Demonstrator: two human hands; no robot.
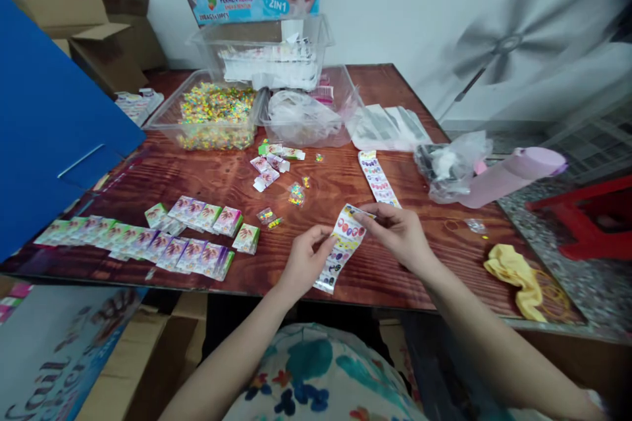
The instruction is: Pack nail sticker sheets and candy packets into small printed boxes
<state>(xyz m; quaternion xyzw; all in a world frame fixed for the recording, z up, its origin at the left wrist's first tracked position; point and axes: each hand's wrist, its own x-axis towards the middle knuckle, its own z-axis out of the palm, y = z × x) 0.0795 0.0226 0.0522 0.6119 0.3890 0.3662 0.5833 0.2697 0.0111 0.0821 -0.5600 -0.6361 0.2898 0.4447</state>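
A strip of nail stickers [340, 255] with colourful rows on white backing is held over the front of the table. My left hand [307, 260] pinches its left edge between thumb and fingers. At the strip's upper right end, my right hand [395, 231] grips it the same way. Just beyond my right hand lies a second sticker strip [377, 177], flat on the wood. To the left of my hands are several small candy packets [296, 193] and a few flattened little boxes [266, 171].
Rows of small printed boxes [162, 247] line the front left. Behind stand clear tubs, one with candy packets [212, 112], another stacked with sticker strips [271, 59]. At right are a pink bottle [513, 174], a plastic bag [451, 164], a yellow cloth [516, 276] and a fan [508, 45].
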